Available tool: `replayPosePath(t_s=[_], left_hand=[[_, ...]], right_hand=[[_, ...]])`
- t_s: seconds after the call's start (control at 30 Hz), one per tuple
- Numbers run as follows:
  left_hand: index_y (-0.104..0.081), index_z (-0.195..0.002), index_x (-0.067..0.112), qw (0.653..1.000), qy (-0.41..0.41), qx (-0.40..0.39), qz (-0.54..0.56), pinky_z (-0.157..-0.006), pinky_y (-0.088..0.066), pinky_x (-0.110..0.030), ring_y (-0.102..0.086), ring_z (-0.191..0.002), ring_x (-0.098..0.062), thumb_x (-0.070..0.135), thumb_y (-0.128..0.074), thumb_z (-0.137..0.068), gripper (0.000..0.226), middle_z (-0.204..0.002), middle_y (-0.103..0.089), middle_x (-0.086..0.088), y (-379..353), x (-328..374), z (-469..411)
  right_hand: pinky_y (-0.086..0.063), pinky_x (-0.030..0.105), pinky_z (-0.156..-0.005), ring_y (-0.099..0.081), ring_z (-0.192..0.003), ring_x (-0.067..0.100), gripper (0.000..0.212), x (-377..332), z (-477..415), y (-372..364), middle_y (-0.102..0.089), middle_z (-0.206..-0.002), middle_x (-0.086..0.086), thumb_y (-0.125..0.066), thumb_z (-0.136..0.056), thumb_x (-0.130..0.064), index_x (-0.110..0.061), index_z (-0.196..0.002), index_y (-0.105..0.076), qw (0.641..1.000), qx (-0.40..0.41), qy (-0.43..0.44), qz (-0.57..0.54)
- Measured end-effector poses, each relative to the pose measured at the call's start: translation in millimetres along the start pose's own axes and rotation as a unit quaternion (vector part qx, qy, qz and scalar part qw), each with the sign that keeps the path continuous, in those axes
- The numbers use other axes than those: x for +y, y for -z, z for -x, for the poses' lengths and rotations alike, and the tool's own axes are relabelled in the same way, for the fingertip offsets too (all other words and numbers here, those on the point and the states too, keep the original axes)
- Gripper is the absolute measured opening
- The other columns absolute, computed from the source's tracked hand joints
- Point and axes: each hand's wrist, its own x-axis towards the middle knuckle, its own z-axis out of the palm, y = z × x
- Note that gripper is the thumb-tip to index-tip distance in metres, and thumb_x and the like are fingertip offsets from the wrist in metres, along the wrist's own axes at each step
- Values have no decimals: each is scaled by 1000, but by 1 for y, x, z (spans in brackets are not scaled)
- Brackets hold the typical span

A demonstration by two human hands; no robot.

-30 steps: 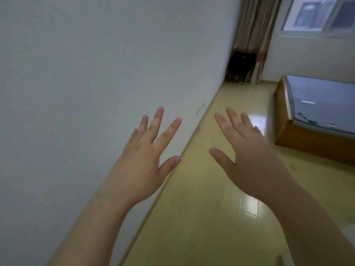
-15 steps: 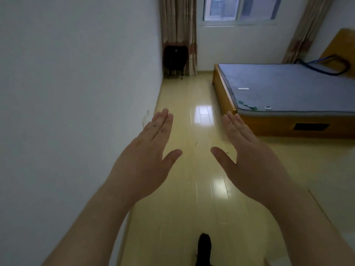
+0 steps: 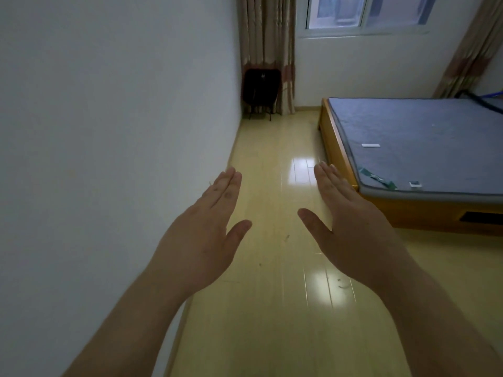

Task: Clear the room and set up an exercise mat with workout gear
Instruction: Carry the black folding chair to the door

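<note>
Your left hand (image 3: 201,240) and right hand (image 3: 351,235) hover apart over the floor (image 3: 272,322), palms down, fingers straight, holding nothing; the bed (image 3: 408,148) lies right of them.

Bedroom: bed (image 3: 340,137), curtained window (image 3: 364,12)

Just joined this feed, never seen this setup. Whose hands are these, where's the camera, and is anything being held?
No machine here: a person wears one wide-angle camera on the head, looking forward and down, so this single view is theirs. The left hand and right hand reach out in front, fingers straight, holding nothing. Below them is a yellow floor, with a white wall on the left and a wooden bed with a grey mattress on the right. A dark object, too dim to identify, stands in the far corner beside a curtain. No mat or workout gear shows.
</note>
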Motion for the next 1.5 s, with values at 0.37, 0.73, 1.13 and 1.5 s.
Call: replayPosePath(t_s=[0.37,0.73,1.13,1.5], left_hand=[[12,-154,33,999,-14,22,30,-112,-3,-14,6,-147,7,52,-30,-101,71,-162,13,21,-81,-121,-261],[-6,-159,25,994,-103,29,34,-114,-11,-19,-6,-149,1,46,-40,-101,71,-164,-4,14,-151,-179,-546],[-12,-159,19,981,-191,7,-32,-119,-24,-28,-13,-151,-6,47,-33,-103,67,-166,-12,4,-254,-194,-859],[-29,-155,5,930,-316,0,-189,-117,-29,-42,-28,-149,-22,37,-40,-101,63,-161,-29,-12,-302,-288,-1125]], right_hand=[[2,20,-112,12,-144,-4,73,90,-268,-67,9,-162,-19,-34,-102,-54,-28,-158,4,999,1,-12,36],[14,12,-105,17,-141,-6,71,210,-493,-102,17,-157,-22,-32,-102,-53,-34,-151,16,997,8,-65,47],[14,10,-108,22,-142,-6,68,413,-773,-118,16,-159,-18,-33,-103,-49,-30,-152,11,999,24,-9,46],[-22,46,-119,-21,-152,25,65,544,-1037,-126,-23,-164,8,-31,-104,-46,-10,-158,-24,959,-48,106,257]])
